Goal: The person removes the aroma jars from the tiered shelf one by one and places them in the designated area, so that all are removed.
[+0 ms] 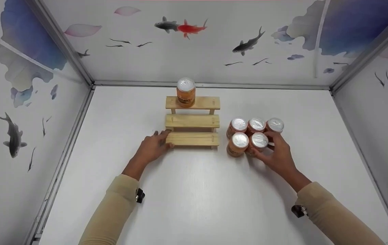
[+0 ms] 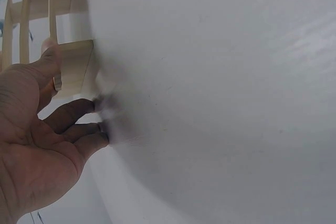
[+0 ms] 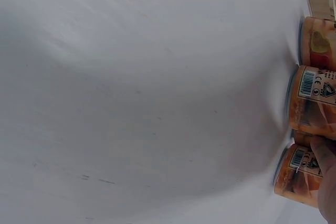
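The right hand (image 1: pixel 279 154) is clamped on an orange-labelled jar (image 1: pixel 259 140) with a shiny, pale lid, front right in a cluster of five, toward the bench's (image 1: pixel 194 197) right edge. The other four jars (image 1: pixel 238 144) look alike. The left hand (image 1: pixel 151 148) pinches the lowest step's left end on a pale, three-step wooden rack (image 1: pixel 192 120), near the back edge; a similar jar (image 1: pixel 186 92) stands on its top step

Rack (image 1: pixel 192 120) matt wood (smooth-looking); can lids (image 1: pixel 239 140) glossy; tabletop (image 1: pixel 194 197) faintly shiny.
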Demonstrator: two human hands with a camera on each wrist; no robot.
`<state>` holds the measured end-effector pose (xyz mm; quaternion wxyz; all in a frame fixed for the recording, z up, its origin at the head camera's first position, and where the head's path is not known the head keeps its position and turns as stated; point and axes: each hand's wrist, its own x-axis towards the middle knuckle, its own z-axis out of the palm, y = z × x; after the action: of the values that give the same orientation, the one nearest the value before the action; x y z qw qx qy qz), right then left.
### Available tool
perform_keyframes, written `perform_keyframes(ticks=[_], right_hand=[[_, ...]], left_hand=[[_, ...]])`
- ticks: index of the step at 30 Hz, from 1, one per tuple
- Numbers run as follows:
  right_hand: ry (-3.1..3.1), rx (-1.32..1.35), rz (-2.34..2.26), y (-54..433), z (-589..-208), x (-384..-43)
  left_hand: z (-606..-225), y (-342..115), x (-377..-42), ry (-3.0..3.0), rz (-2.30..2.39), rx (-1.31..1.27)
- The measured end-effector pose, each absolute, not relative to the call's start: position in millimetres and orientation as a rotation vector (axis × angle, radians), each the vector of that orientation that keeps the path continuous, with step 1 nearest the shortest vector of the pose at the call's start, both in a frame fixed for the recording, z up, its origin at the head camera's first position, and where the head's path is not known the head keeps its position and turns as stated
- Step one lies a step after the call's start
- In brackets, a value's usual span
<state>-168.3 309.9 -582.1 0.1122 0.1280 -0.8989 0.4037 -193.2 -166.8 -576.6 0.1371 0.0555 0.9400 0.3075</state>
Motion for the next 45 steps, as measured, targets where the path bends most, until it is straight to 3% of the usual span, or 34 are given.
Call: perform_keyframes(ticks=[29,45], right_hand=[[-2.637,0.382,1.160,310.4,-581.2,-168.6],[-2.569,0.450,1.126,311.5,-565.6,-170.7]], left_hand=[[-588.9,-172.5,-198.6,2.741,0.938,0.203],[-574.7,-167.4,-193.2,2.724,0.874,0.176]])
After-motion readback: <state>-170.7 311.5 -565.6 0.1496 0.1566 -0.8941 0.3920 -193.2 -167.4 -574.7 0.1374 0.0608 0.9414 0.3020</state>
